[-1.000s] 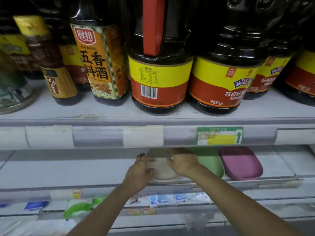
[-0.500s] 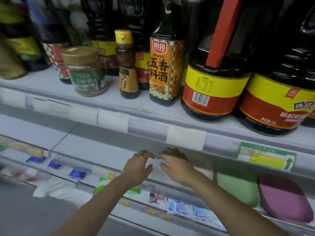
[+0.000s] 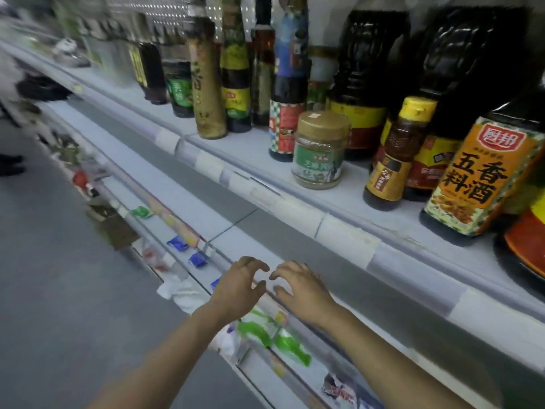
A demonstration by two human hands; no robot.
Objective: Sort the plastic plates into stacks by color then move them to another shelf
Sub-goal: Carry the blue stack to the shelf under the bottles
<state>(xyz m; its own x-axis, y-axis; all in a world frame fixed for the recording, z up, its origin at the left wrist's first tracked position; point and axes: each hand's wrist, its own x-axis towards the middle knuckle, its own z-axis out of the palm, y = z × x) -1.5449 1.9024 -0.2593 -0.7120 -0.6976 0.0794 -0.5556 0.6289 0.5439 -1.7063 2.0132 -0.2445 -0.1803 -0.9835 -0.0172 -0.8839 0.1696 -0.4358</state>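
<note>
No plastic plate shows in the head view. My left hand (image 3: 239, 286) and my right hand (image 3: 300, 287) hover side by side over the front edge of the grey middle shelf (image 3: 177, 187). The fingertips of the two hands almost meet. Their fingers are spread and loosely curled, and nothing is held between them. Both forearms reach in from the bottom of the picture.
The upper shelf (image 3: 348, 199) carries sauce bottles, a gold-lidded jar (image 3: 320, 149) and an orange-labelled cooking wine bottle (image 3: 483, 172). Small packets lie on the lower ledge (image 3: 265, 332). Grey floor (image 3: 59, 276) lies to the left, with someone's dark shoes (image 3: 10, 165) at the far left.
The view has swung left, so the white, green and purple plates have left the picture. Both hands have let go of the white plate and moved left along the shelf edge.
</note>
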